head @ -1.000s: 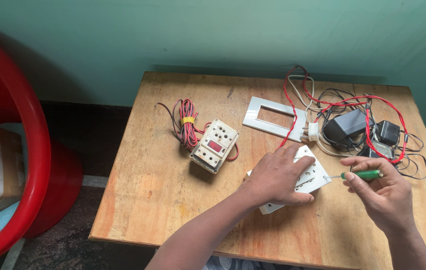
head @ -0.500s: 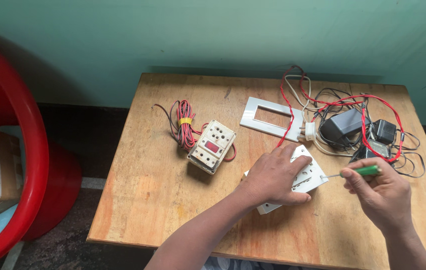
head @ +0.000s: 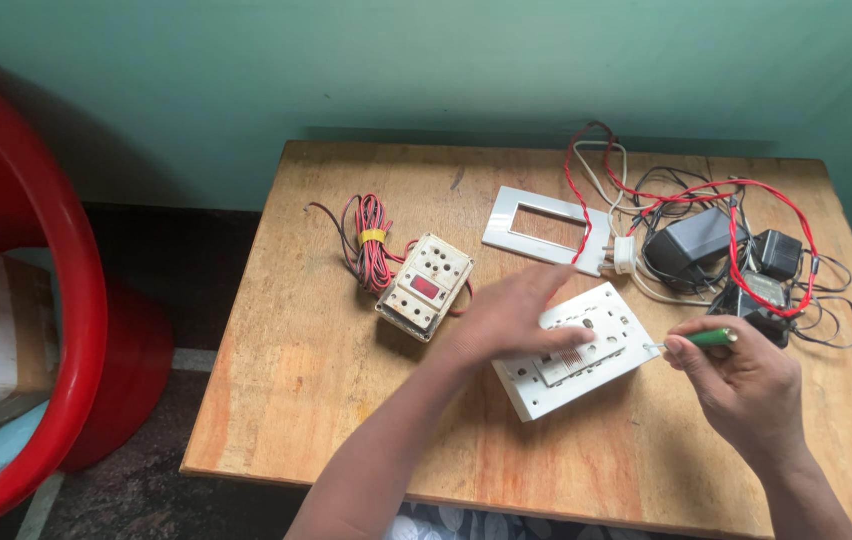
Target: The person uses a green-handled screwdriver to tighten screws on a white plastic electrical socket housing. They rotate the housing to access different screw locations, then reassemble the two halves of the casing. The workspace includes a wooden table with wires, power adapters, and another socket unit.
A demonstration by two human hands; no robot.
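Observation:
A white switch-and-socket board [head: 586, 345] lies flat on the wooden table [head: 326, 360]. My left hand [head: 511, 315] hovers over the board's left part, fingers spread and blurred, holding nothing. My right hand [head: 741, 385] is closed around a green-handled screwdriver [head: 701, 338], whose metal tip points left at the board's right edge.
A small cream socket box [head: 426, 285] with a red switch sits beside a coiled red and black wire [head: 368, 245]. An empty white face plate [head: 546, 228] lies further back. Black adapters [head: 736, 260] tangled in red, black and white wires fill the far right. A red tub [head: 36, 300] stands left.
My left hand has lifted off the white board and moved left, uncovering more of it. My right hand with the screwdriver has stayed near the board's right edge.

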